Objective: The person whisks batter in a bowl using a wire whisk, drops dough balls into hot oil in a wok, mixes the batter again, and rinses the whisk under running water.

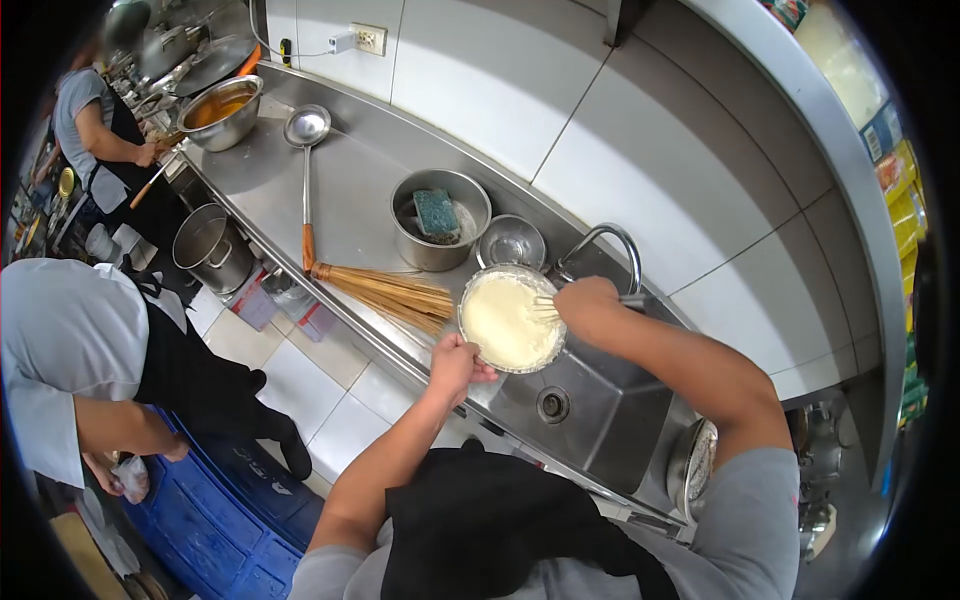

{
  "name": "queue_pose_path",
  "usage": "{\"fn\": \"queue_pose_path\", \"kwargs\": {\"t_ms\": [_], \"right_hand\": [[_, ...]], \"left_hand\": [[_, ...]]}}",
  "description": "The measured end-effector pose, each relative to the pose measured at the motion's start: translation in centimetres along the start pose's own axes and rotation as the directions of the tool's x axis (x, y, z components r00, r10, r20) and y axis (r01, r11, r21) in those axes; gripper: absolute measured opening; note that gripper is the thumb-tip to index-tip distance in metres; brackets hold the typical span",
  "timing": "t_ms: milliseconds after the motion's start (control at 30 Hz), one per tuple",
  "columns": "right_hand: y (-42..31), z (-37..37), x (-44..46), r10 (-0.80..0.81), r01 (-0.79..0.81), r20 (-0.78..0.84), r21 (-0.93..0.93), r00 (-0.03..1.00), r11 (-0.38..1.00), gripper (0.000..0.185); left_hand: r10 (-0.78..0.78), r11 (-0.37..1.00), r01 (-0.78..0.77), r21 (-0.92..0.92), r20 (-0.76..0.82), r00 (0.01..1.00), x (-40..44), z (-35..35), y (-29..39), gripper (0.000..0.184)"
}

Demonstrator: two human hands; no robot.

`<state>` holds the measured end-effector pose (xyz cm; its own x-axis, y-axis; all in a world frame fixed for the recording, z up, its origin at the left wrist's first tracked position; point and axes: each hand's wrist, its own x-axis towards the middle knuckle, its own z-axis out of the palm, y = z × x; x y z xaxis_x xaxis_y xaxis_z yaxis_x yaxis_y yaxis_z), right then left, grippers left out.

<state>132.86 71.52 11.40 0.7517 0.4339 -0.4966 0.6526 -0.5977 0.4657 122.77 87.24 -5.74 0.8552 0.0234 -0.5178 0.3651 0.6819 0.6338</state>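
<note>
In the head view, our left hand holds the bowl by its side, maybe to keep it steady near the sink. Our right hand grips the whisk, its wires in the pale mix. The pot has a sponge; the far bowl, orange stuff.

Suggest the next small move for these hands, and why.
Probably draw the whisk leftward through the pale mixture: the right hand grips it with its wires in the mixture near the bowl's right side, while the left hand holds the rim, which should steady the bowl.
</note>
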Motion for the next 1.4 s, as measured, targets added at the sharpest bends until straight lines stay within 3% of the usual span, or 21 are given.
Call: {"fn": "queue_pose_path", "kwargs": {"t_ms": [200,267,400,467,533,600,633,667,700,800,867,933,967,1000,1067,1100,1200,1267,1333,1367,1400], "right_hand": [[-1.9,2.6,-3.3,0.050,-0.069,0.098,0.199,0.994,0.978,0.018],[-2.7,3.8,-3.4,0.063,-0.070,0.030,0.388,0.998,0.919,0.019],[-3.9,4.6,-2.2,0.054,-0.042,-0.009,0.506,0.999,0.862,0.029],[-4.1,5.4,-1.5,0.156,-0.064,-0.117,0.562,0.981,0.825,0.030],[-5.7,5.8,-2.4,0.146,-0.076,-0.103,0.498,0.984,0.864,0.028],[-5.3,5.6,-2.0,0.138,-0.089,-0.081,0.440,0.987,0.893,0.026],[-4.1,5.6,-1.5,0.171,-0.104,-0.070,0.557,0.983,0.824,0.023],[-3.5,5.9,-1.2,0.204,-0.117,-0.056,0.661,0.977,0.741,0.021],[-3.6,6.6,-0.4,0.204,-0.134,-0.052,0.592,0.978,0.795,0.019],[-5.4,5.6,-2.0,0.087,-0.022,-0.123,0.458,0.989,0.889,0.019],[-4.2,6.1,-1.7,0.124,0.000,-0.169,0.590,0.978,0.807,0.017],[-3.9,7.2,-0.1,0.275,-0.148,-0.154,0.551,0.949,0.821,0.018],[-5.0,7.6,-0.3,0.184,-0.079,-0.181,0.472,0.966,0.878,0.019],[-4.4,8.0,0.1,0.188,-0.080,-0.184,0.476,0.965,0.876,0.019],[-2.9,7.5,-0.4,0.116,-0.012,-0.106,0.685,0.988,0.728,0.018],[-1.8,6.4,0.1,0.187,-0.173,0.055,0.686,0.981,0.707,0.018],[-5.3,6.3,-1.5,0.164,-0.108,-0.079,0.476,0.983,0.873,0.020],[-4.5,6.6,-1.1,0.105,-0.049,-0.083,0.503,0.991,0.863,0.020],[-2.3,6.5,0.5,0.224,-0.174,0.006,0.652,0.974,0.738,0.018],[-3.9,7.6,-0.3,0.261,-0.130,-0.164,0.555,0.951,0.822,0.019],[-4.8,8.3,-0.3,0.257,-0.126,-0.166,0.555,0.952,0.822,0.019]], "left_hand": [[0.025,1.000,-0.025,-0.001,0.005,1.000,0.2,0.3,-0.5,0.011],[0.029,1.000,-0.029,0.011,0.011,1.000,0.3,0.3,-0.4,0.011],[-0.021,0.999,0.022,-0.025,0.058,0.998,-0.1,0.4,-2.3,0.010],[-0.049,0.998,0.052,-0.026,0.098,0.994,-1.0,0.6,-2.1,0.013],[-0.163,0.945,0.121,0.304,0.116,0.980,-1.7,0.1,-0.5,0.022],[0.066,0.917,-0.086,0.389,0.066,0.996,1.0,-1.8,0.8,0.027],[0.181,0.890,-0.182,0.417,0.044,0.983,2.5,-2.3,1.6,0.027],[0.283,0.780,-0.277,0.561,0.077,0.956,3.4,-2.3,3.0,0.026],[0.382,0.639,-0.361,0.679,0.127,0.916,4.4,-1.9,4.1,0.025],[0.360,0.608,-0.368,0.703,0.168,0.918,8.1,-1.3,5.3,0.021],[0.332,0.519,-0.368,0.772,0.214,0.919,8.1,-1.0,5.8,0.022],[0.293,0.607,-0.300,0.736,0.144,0.945,7.7,-0.7,5.9,0.018],[0.294,0.600,-0.304,0.740,0.149,0.944,7.2,-0.7,5.8,0.018],[0.231,0.708,-0.242,0.663,0.107,0.967,6.5,-1.0,5.5,0.015],[0.143,0.801,-0.154,0.578,0.064,0.988,5.7,-1.6,4.6,0.011],[0.129,0.838,-0.138,0.527,0.054,0.990,5.5,-1.9,4.1,0.008],[0.123,0.883,-0.128,0.451,0.041,0.992,5.2,-1.5,4.0,0.007],[0.105,0.895,-0.105,0.434,0.024,0.994,4.4,-1.3,3.7,0.007],[0.053,0.915,-0.043,0.402,-0.014,0.998,3.5,-0.8,3.7,0.007],[0.061,0.917,-0.050,0.396,-0.016,0.998,3.4,-0.6,3.7,0.007],[0.050,0.928,-0.040,0.371,-0.018,0.999,3.1,-0.6,3.5,0.007]]}}
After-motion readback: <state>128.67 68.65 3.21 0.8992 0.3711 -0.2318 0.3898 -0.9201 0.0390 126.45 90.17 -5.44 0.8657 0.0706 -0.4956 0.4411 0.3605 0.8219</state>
